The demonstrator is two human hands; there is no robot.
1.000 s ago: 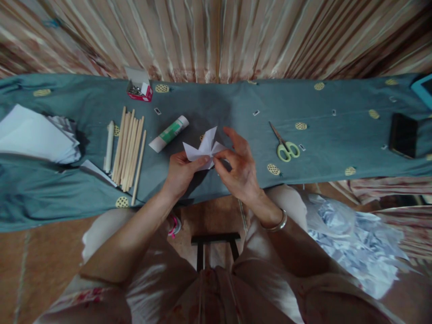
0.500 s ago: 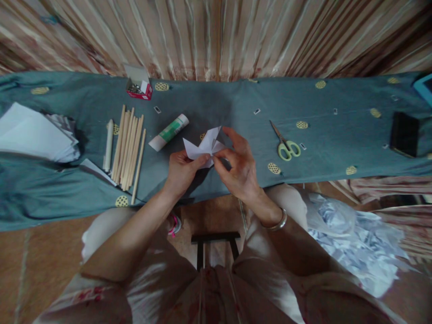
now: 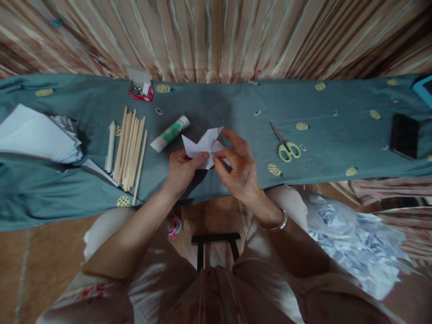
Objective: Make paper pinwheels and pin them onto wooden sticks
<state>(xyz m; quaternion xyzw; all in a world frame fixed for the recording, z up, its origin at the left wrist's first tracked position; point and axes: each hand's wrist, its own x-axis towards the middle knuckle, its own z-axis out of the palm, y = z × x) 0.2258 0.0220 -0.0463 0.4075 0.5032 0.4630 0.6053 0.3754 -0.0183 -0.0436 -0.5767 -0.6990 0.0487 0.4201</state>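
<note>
Head view: left hand (image 3: 182,170) pinches the white paper pinwheel (image 3: 204,144) above the surface (image 3: 236,105)'s near edge, thumb by its folded centre; right hand (image 3: 241,168) pinches there too. Light, steady pressure should spare the points creasing.

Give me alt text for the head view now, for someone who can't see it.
The left hand holds a pointed white paper shape over a blue-green cloth while the right hand pinches near its centre. A green-and-white tube, wooden sticks and stacked paper lie to the left, scissors to the right.
</note>
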